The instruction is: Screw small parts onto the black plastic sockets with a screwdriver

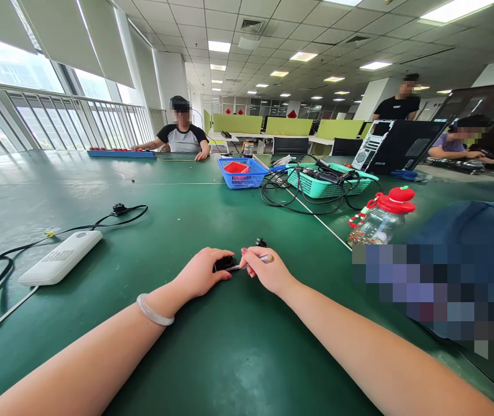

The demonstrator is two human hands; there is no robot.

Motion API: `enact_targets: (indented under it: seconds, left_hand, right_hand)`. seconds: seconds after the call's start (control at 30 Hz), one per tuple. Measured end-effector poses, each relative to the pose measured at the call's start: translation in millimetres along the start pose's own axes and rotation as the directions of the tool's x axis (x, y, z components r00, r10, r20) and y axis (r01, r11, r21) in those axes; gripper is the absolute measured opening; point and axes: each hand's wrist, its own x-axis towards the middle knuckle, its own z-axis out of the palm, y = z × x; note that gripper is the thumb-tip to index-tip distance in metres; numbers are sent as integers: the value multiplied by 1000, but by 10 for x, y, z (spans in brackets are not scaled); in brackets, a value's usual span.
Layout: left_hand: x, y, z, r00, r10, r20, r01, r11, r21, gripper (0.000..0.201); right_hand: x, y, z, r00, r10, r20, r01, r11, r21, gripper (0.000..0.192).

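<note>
My left hand (205, 270), with a pale bangle (155, 310) on its wrist, has its fingers and thumb closed around a small black case-like piece (225, 264) on the green table. In my right hand (268, 268) is a slim screwdriver (265, 259), its handle end poking out above the fingers. The screwdriver's thin metal shaft points left and meets the black piece, though the exact contact of its tip cannot be made out. Just beyond my right hand lies a small black part (260, 242).
A white power strip (62, 257) with black cables lies left. Blue (247, 180) and teal (322, 189) baskets stand ahead, cables spilling from the teal one. A red-lidded bottle (379, 222), dark blue cloth (472, 231) and computer case (396, 144) are right. Other people are farther off.
</note>
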Motion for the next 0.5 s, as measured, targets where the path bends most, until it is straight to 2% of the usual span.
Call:
enact_targets:
  seconds: [0.07, 0.1, 0.13, 0.2, 0.27, 0.33, 0.5]
  left_hand:
    - [-4, -2, 6, 1000, 2, -9, -2, 1000, -10, 44]
    - [-6, -1, 9, 1000, 5, -11, -5, 1000, -15, 43]
    - [-8, 1, 12, 1000, 10, -14, -10, 1000, -19, 41]
    - [-11, 7, 17, 1000, 15, -19, -16, 1000, -21, 40]
    - [-11, 11, 20, 1000, 13, -24, -13, 1000, -21, 40]
    - [-10, 11, 21, 1000, 8, -25, -8, 1000, -22, 40]
    - [-11, -12, 28, 999, 16, -30, -17, 1000, -21, 38]
  right_hand:
    - [-26, -15, -12, 996, -68, -54, 66, 998, -24, 44]
    - [-52, -34, -20, 982, -159, -98, 150, 985, -90, 44]
    - [-81, -56, -31, 953, -285, -99, 264, 947, -185, 42]
    - [-129, -93, -55, 863, -502, -57, 453, 818, -356, 38]
    - [-146, -107, -73, 802, -598, 12, 535, 709, -460, 36]
    - [-133, -99, -78, 802, -597, 38, 527, 676, -514, 37]
    - [-100, -94, -62, 866, -500, 18, 425, 716, -554, 40]
